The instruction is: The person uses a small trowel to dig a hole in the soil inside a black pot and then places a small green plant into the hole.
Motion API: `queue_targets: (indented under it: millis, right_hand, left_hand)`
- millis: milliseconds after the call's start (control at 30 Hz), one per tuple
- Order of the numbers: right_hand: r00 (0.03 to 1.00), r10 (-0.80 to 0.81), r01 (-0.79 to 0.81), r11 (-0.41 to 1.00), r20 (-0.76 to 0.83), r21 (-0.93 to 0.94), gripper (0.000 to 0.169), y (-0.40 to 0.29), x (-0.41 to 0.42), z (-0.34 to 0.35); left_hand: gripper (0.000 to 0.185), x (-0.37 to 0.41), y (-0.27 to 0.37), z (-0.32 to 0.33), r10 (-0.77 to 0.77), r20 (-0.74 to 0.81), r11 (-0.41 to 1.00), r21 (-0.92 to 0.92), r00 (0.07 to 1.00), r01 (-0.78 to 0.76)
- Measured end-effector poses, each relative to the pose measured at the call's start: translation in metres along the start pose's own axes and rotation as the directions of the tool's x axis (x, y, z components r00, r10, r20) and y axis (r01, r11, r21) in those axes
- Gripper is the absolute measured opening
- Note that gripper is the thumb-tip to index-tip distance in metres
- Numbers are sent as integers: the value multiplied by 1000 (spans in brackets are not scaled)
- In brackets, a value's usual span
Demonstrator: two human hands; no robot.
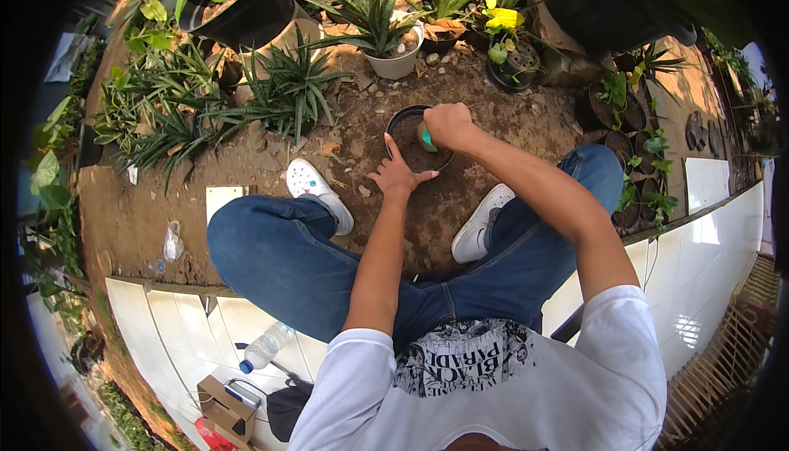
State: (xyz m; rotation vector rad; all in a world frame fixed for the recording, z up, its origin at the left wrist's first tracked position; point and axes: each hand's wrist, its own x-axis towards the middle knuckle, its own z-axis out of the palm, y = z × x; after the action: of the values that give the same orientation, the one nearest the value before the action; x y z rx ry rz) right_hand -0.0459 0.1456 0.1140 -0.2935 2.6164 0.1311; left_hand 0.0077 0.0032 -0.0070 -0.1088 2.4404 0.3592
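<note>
A round black plastic plant pot (392, 123) with brown soil (407, 136) inside stands on the ground between my feet. My right hand (448, 123) is closed in a fist at the pot's far right rim. It grips a small hand tool (426, 136) with a turquoise part, apparently a trowel, whose lower end is at the soil; my fist hides the handle. Against the near left side of the pot rests my left hand (397, 173), its fingers spread. Its index finger reaches along the left rim and its thumb points right along the near rim.
Beyond the pot are a white pot (394, 67) with a spiky plant, spiky-leaved plants (299, 90) and a large black pot (246, 22). Several small potted plants (641, 173) line the right. A plastic bottle (266, 347) and a cardboard box (225, 411) lie on white tiles behind.
</note>
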Motion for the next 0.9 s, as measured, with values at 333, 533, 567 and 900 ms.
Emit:
queue_targets:
  millis: [333, 533, 567, 900]
  right_hand:
    - [999, -13, 17, 989, -30, 150, 30, 17, 9, 31]
    - [985, 9, -31, 992, 175, 125, 29, 9, 1, -13]
    - [990, -28, 10, 991, 138, 130, 29, 4, -3, -18]
    - [996, 79, -86, 974, 43, 211, 29, 15, -2, 31]
  left_hand:
    - [159, 0, 5, -4, 3, 19, 1000, -5, 1000, -3]
    - [159, 0, -1, -3, -23, 18, 1000, 5, 1000, 23]
    - [159, 0, -2, -3, -24, 17, 1000, 0, 1000, 24]
    - [155, 0, 4, -2, 4, 1, 1000, 28, 1000, -4]
